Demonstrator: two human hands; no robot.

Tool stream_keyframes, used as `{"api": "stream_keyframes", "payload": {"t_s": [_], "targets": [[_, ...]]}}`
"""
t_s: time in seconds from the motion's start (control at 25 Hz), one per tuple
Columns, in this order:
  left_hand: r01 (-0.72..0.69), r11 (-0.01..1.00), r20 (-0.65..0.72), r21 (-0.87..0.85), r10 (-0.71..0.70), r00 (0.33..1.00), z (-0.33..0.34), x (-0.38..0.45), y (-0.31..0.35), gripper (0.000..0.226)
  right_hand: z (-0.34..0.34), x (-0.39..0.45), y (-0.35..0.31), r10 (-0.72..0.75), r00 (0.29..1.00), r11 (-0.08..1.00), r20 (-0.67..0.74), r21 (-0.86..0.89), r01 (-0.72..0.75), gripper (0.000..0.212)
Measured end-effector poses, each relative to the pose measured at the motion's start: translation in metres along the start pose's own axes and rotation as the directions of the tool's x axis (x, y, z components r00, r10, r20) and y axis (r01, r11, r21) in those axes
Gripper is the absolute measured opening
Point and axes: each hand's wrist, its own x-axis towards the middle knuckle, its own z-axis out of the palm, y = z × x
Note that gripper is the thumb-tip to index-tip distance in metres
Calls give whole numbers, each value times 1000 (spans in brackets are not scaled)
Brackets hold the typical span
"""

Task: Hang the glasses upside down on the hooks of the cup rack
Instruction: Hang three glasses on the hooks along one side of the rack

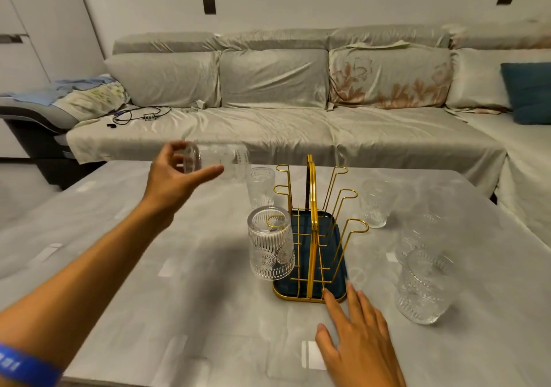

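head | L hand (176,172) grips ribbed glass (214,160) | wire rack (313,237)

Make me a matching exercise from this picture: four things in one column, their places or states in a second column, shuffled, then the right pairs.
Things
1. left hand
2. right hand
3. hung glass
4. rack

Places or states
A. upside down on a near hook
B. lifted, holding a blurred glass on its side
C. open, by the rack's near corner
D. gold wire on a dark tray, most hooks bare

Pairs: 1-B, 2-C, 3-A, 4-D
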Motion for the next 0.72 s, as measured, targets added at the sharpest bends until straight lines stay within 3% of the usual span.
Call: {"api": "stream_keyframes", "payload": {"t_s": [0.16,0.32,0.48,0.72], "targets": [[-105,992,201,74,88,976,24,21,55,87,0,3,-1,-2,999,1000,43,-14,2,68],[-239,944,358,229,147,922,63,23,73,78,-1,8,1,9,997,998,77,-61,-4,70],[-217,949,425,231,102,899,82,20,62,70,-3,8,-1,-12,996,997,89,-79,19,72],[-197,916,481,349,5,877,106,7,39,82,-4,9,0,-30,996,996,85,-83,37,72]]}}
